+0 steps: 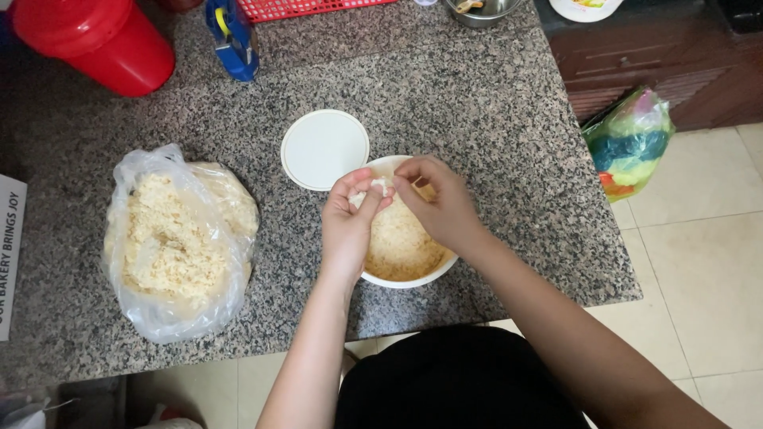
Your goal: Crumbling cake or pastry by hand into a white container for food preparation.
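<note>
A white round tub (400,280) of pale yellow crumbs stands near the counter's front edge. Over it, my left hand (347,226) and my right hand (441,202) meet, both pinching a small white crumpled piece (375,189) between the fingertips. The tub's white round lid (324,149) lies flat on the counter just behind my left hand. To the left sits a clear plastic bag (179,242) holding more of the same pale crumbs, its mouth open.
The speckled granite counter (493,111) ends at the right, with tiled floor below. A red container (99,40), a blue tool (232,40), a red basket (306,8) and a metal bowl (481,9) line the back. A colourful bag (629,143) sits on the floor.
</note>
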